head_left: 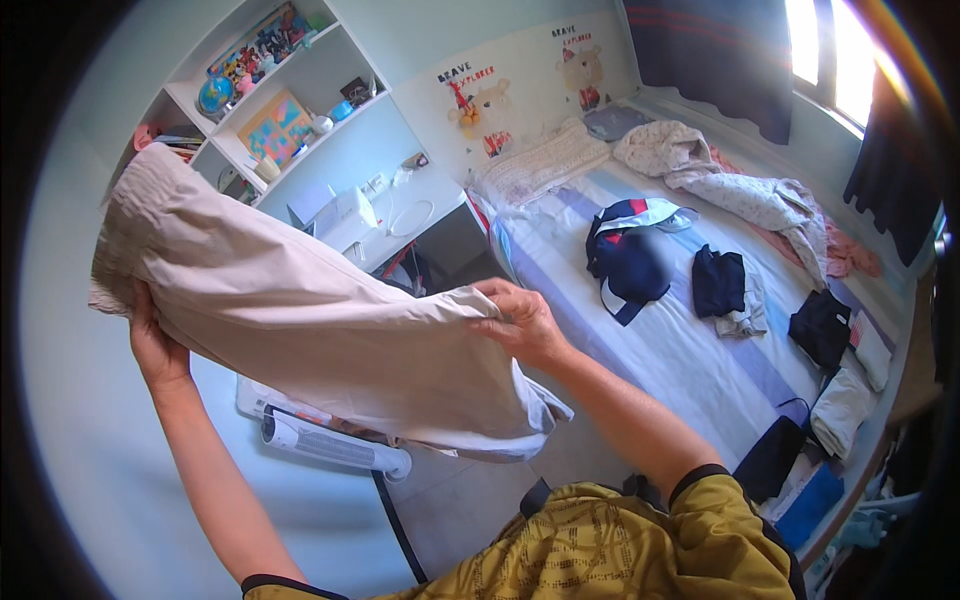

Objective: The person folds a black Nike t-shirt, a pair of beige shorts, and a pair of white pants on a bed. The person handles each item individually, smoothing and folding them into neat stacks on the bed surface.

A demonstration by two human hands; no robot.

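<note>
Beige elastic-waist trousers (pixel 320 310) held up
Left hand (pixel 160 348) grips the waistband (pixel 122 225); right hand (pixel 524 322) pinches the fabric, left of the bed (pixel 680 375).

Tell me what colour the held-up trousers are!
The trousers are pale beige, seen best in the head view.

Daylight enters at upper right through a tall glass window (pixel 850 75), its panes overexposed to white. Rainbow-coloured flare streaks the adjoining rim. The dark grey fabric curtain (pixel 715 70) reads dim against this glare. Illumination elsewhere is moderate and cool; soft shading marks the folds of the beige cloth trousers (pixel 290 280). A round blurred patch obscures part of a navy fabric item with red and white trim (pixel 610 255). Fisheye distortion bows the outer edge of the white-and-lilac striped bed (pixel 690 360); black vignetting darkens the corners.
</note>
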